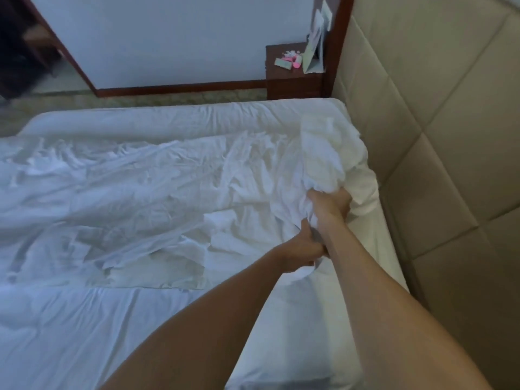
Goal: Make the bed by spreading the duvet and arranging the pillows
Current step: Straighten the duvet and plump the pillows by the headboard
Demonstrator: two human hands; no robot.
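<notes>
Head view. White duvet (126, 192): crumpled across the bed, bunched near the padded headboard (436, 136). Left hand (302, 246): clutching a duvet fold. Right hand (330, 205): gripping the bunched edge. Bedside table (292, 77): papers, small pink items.

The wide bed with white fitted sheet (126, 327) carries a crumpled white fabric duvet (135, 192), spread across it and bunched near the beige padded headboard (439, 153).

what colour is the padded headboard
Beige, with a diamond-quilted pattern; the headboard shows in the head view.
</notes>
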